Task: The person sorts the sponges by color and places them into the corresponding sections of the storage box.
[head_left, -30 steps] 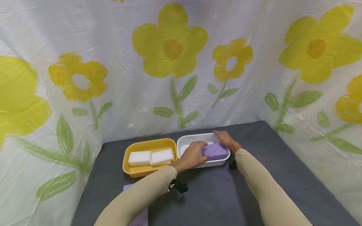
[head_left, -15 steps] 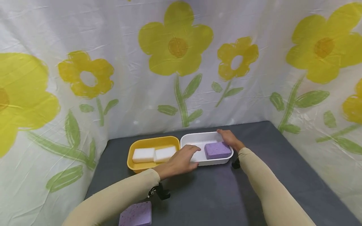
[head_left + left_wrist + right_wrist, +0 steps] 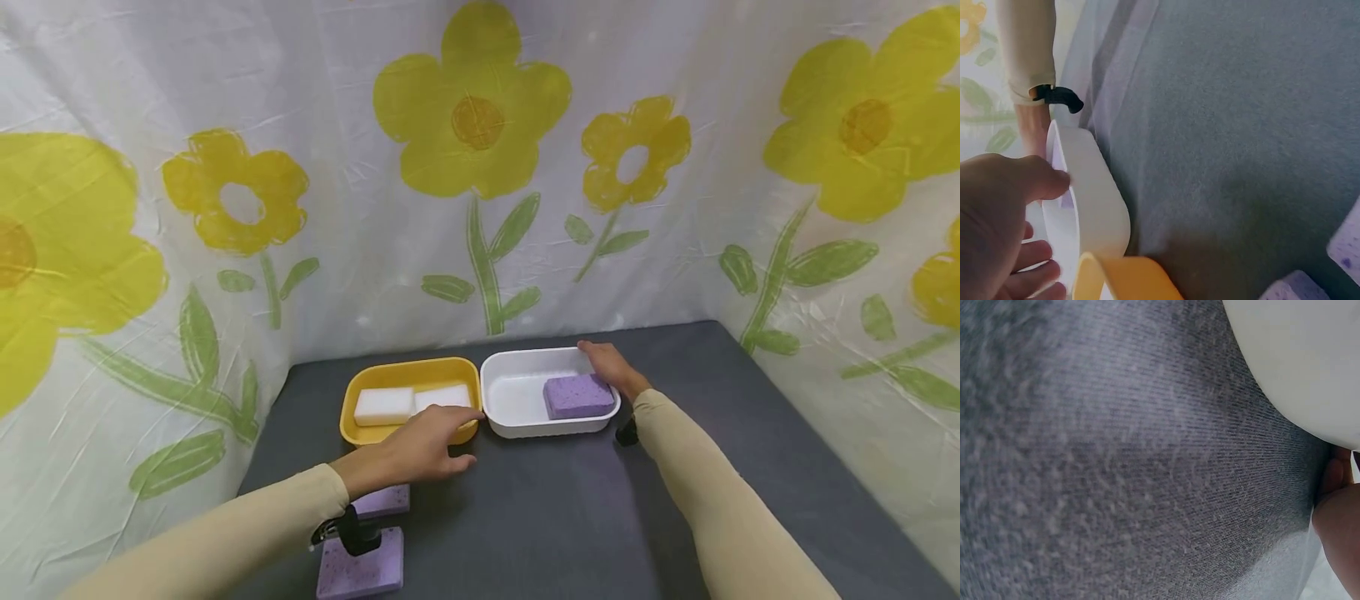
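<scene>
My left hand hovers in front of the yellow tray, fingers loosely extended, with nothing held. Its thumb and fingers also show in the left wrist view. My right hand grips the right end of the white tray; in the right wrist view some of its fingers lie against the outside wall, partly hidden. Inside the white tray, at its right side, lies a purple sponge. Two white sponges lie side by side in the yellow tray, the right one partly covered by my left hand.
Two more purple sponges lie on the dark grey table at the front left: the nearer one and one behind it, both partly under my left forearm. The trays stand side by side near the back, before a flowered curtain.
My left hand has let go of the purple sponge in the white tray and moved left and toward me. My right hand stays at the white tray's end.
</scene>
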The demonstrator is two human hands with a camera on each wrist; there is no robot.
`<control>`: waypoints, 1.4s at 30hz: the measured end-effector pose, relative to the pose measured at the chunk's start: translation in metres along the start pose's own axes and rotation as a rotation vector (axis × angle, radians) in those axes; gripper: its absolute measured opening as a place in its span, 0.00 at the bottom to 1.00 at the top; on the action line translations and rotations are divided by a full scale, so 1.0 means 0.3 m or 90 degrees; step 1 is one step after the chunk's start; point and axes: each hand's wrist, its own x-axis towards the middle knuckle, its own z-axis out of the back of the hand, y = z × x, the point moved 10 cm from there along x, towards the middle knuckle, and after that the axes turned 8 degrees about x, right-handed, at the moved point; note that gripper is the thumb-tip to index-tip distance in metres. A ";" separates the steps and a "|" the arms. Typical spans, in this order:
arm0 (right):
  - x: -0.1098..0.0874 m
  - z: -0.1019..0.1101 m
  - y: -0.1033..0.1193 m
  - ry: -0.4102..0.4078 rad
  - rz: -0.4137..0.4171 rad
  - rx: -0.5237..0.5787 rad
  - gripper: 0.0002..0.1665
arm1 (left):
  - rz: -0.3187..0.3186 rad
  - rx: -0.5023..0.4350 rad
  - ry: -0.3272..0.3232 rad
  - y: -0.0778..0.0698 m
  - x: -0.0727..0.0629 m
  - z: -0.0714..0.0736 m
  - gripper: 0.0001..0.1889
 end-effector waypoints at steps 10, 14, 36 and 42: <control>0.003 -0.001 0.000 0.010 -0.012 -0.001 0.42 | 0.050 -0.024 0.126 0.085 -0.138 0.054 0.34; 0.004 -0.001 0.000 0.013 -0.015 -0.004 0.42 | 0.099 -0.043 0.196 0.143 -0.198 0.058 0.34; 0.009 0.004 -0.005 -0.006 -0.018 -0.007 0.43 | 0.188 0.007 0.241 0.305 -0.375 -0.028 0.20; 0.010 0.003 -0.007 -0.007 -0.016 -0.013 0.43 | 0.212 0.002 0.226 0.345 -0.414 -0.065 0.22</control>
